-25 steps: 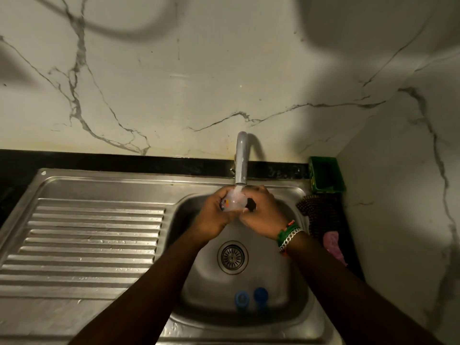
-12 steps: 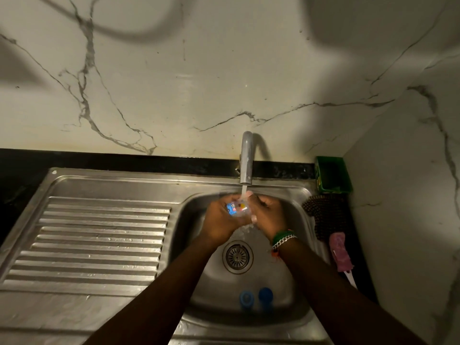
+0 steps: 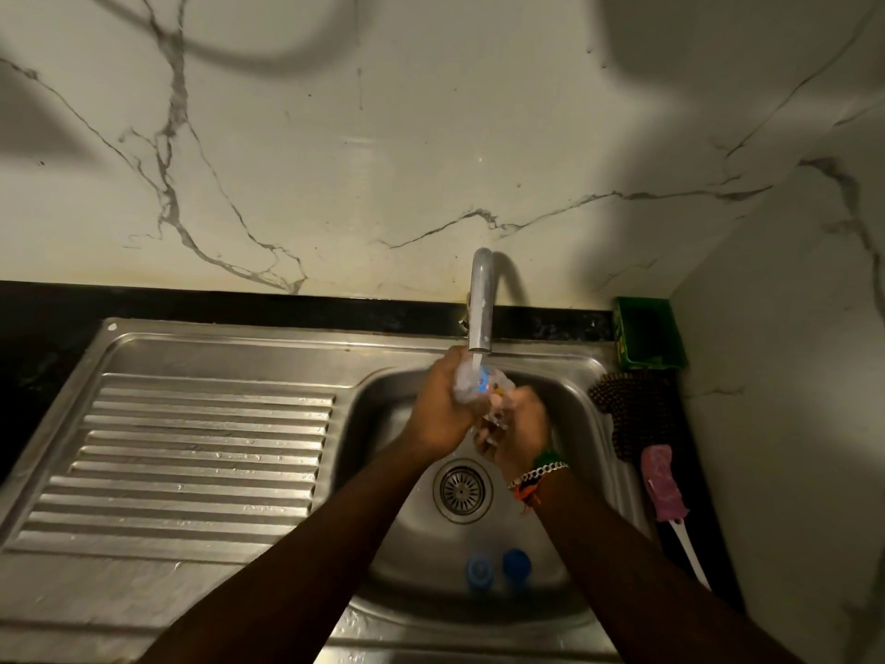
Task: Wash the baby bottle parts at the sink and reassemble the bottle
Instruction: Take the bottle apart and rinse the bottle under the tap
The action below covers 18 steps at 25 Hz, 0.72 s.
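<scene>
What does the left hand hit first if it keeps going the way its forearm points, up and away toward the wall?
Probably the tap spout. The left hand grips the clear bottle just under the spout's mouth, so the bottle would likely touch it first. Depth from this head view is unclear; it might pass in front and reach the sink's back rim.

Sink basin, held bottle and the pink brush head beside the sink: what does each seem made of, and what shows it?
Sink basin: brushed stainless steel, by its dull grey sheen.
Bottle: probably clear plastic; see-through, printed colours.
Pink brush head: likely sponge; matte, soft-looking.
</scene>
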{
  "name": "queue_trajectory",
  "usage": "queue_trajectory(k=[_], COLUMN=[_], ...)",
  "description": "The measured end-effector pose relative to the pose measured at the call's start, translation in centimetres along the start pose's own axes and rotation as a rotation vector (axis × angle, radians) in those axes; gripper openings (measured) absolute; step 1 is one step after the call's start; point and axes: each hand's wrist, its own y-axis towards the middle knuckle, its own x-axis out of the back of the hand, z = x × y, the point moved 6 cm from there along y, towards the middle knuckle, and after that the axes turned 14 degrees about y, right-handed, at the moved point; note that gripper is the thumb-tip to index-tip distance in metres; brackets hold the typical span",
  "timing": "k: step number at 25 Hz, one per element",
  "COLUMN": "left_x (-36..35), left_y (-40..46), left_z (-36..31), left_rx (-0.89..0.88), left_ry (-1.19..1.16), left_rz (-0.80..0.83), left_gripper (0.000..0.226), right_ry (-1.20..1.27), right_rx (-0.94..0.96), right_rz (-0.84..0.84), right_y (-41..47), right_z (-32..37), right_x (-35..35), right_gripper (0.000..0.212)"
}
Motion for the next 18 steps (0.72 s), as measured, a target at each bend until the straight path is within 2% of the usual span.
queue_trajectory(k=[2,3,5,7,10,12,14,15,17,18], left_x=[-0.1,0.1,0.6,0.7,0.9,1.3,1.5,1.3,1.1,1.2], left_y=[0.3,0.2,-0.3,-1.0,-1.7,-1.6,-1.7,-1.7,-1.7,-1.6], left_z=[0.1,0.2,0.3,0.8,1.6,2.6,3.6,4.0,4.5,4.5], left_rx=[0.037,0.042,0.048,0.084,0.112,0.206,0.353,0.404,0.473,0.51], left_ry=[-0.022,-0.023,-0.088,-0.211,-0.312,-0.373,-0.412,-0.409,-0.428,-0.459], left_rz=[-0.002,-0.024,-0.059,-0.069,-0.114,-0.185,-0.193,-0.158,-0.113,-0.125], left_gripper=[0.055,0.051,0.038,0.036,0.041,0.039,0.031,0.036,0.047,0.048], right_ry=[0.062,0.043,-0.105,-0.273,-0.338,-0.392,-0.498,-0.574,-0.837,-1.018], right_rx=[0.035,0.073,0.164,0.244,0.167,0.114,0.239,0.339,0.503,0.576], right_rz=[0.072,0.096,0.066,0.015,0.02,0.119,0.316,0.425,0.548,0.532], right_y=[0.1,0.0,0.0,0.0,0.3,-0.6,-1.6,-2.4,-3.0,-2.8], right_z=[-0.3,-0.3,0.3,1.2,1.2,0.8,0.8,1.1,1.8,2.1], right_x=[-0.4,-0.5,-0.4,-0.6,-1.2,-2.0,-3.2,-3.8,-4.0,-3.7], right_gripper=[0.037,0.039,0.042,0.048,0.045,0.035,0.019,0.017,0.032,0.043])
